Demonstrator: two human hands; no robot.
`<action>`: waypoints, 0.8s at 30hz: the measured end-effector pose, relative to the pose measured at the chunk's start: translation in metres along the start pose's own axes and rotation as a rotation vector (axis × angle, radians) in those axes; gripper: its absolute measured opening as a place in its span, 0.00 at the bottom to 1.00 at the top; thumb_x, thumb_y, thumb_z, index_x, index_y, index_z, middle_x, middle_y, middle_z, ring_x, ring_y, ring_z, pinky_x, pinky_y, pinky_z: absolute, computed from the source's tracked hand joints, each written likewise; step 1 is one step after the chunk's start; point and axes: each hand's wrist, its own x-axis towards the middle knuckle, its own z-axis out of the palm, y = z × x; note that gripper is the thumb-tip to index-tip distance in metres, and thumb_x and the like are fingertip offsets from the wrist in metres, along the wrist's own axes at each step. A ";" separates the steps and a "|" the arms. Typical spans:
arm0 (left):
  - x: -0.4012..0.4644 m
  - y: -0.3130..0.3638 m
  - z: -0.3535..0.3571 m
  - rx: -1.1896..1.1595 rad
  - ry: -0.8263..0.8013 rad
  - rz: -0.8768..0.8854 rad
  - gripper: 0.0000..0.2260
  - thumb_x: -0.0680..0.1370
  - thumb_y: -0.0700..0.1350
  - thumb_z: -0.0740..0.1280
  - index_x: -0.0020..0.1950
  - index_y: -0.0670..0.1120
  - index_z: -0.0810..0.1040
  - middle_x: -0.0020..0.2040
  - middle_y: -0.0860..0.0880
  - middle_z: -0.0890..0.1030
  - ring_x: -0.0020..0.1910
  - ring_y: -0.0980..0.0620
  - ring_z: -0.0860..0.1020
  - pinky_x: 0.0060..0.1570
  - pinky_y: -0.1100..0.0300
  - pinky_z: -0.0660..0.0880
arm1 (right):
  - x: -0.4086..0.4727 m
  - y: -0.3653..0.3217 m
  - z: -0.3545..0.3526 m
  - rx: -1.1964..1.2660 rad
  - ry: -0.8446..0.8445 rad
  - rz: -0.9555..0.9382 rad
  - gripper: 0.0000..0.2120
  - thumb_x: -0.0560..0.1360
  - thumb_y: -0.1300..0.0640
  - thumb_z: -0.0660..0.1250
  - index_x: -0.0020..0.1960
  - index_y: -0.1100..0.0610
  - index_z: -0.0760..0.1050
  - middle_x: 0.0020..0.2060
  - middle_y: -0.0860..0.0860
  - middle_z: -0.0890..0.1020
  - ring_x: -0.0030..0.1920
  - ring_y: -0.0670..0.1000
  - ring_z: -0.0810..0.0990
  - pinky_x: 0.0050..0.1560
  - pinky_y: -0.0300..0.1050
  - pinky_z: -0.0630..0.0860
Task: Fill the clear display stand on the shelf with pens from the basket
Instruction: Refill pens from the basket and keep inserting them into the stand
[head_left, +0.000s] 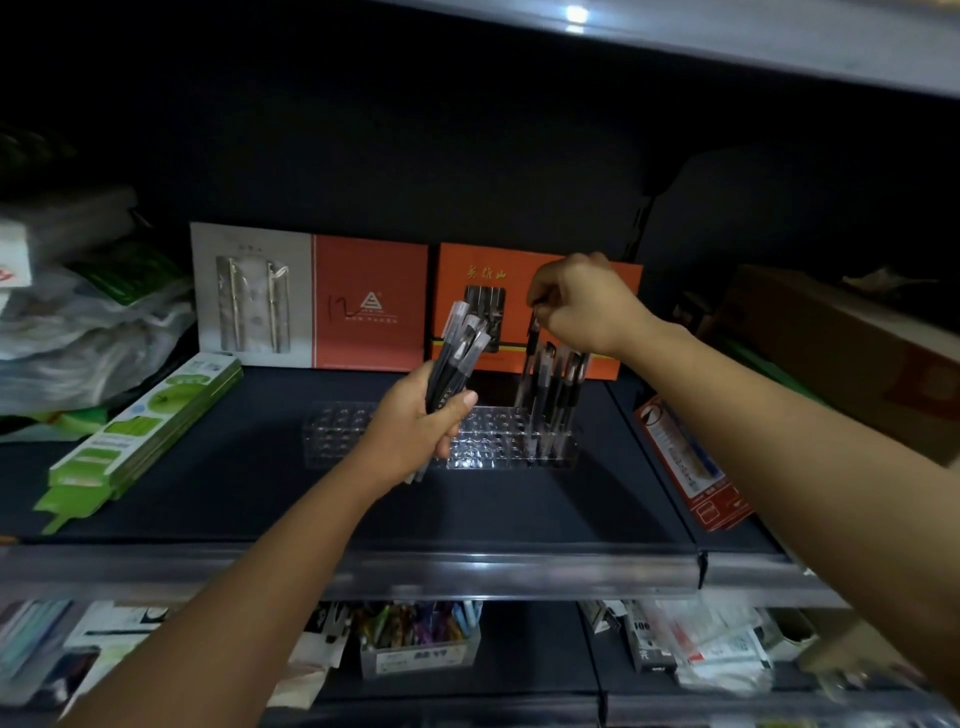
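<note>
A clear display stand (343, 434) with rows of round holes sits on the dark shelf (260, 499). Several black pens (558, 395) stand upright in its right end. My left hand (415, 431) grips a bundle of black pens (460, 353) with clear caps, held just in front of the stand's middle. My right hand (582, 306) is above the stand's right end and pinches the top of a single pen (534, 332) that points down toward the holes. The basket is out of view.
Orange and white boxes (369, 306) lean against the back of the shelf. A green pack (140, 436) lies at the left, a red pack (691, 467) at the right, a cardboard box (841, 343) at far right. A lower shelf holds a pen box (418, 642).
</note>
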 end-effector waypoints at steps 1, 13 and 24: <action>0.000 0.000 0.000 -0.002 0.001 -0.002 0.08 0.79 0.42 0.64 0.45 0.55 0.71 0.31 0.47 0.74 0.24 0.56 0.72 0.29 0.64 0.73 | 0.000 0.000 0.000 0.001 -0.004 -0.003 0.08 0.70 0.67 0.63 0.43 0.64 0.81 0.39 0.57 0.83 0.42 0.55 0.80 0.45 0.52 0.80; -0.001 -0.002 0.000 -0.012 0.000 -0.015 0.06 0.79 0.43 0.64 0.45 0.53 0.71 0.31 0.48 0.74 0.25 0.55 0.72 0.29 0.64 0.73 | 0.005 0.002 0.004 -0.024 -0.054 0.001 0.08 0.68 0.68 0.63 0.41 0.63 0.81 0.39 0.56 0.83 0.41 0.54 0.81 0.43 0.51 0.80; 0.000 -0.006 0.000 -0.013 -0.007 -0.023 0.05 0.79 0.44 0.65 0.45 0.53 0.72 0.31 0.49 0.74 0.25 0.56 0.73 0.29 0.64 0.73 | 0.005 0.008 0.024 -0.073 -0.203 0.047 0.05 0.68 0.67 0.67 0.41 0.62 0.82 0.39 0.56 0.84 0.43 0.54 0.82 0.44 0.52 0.81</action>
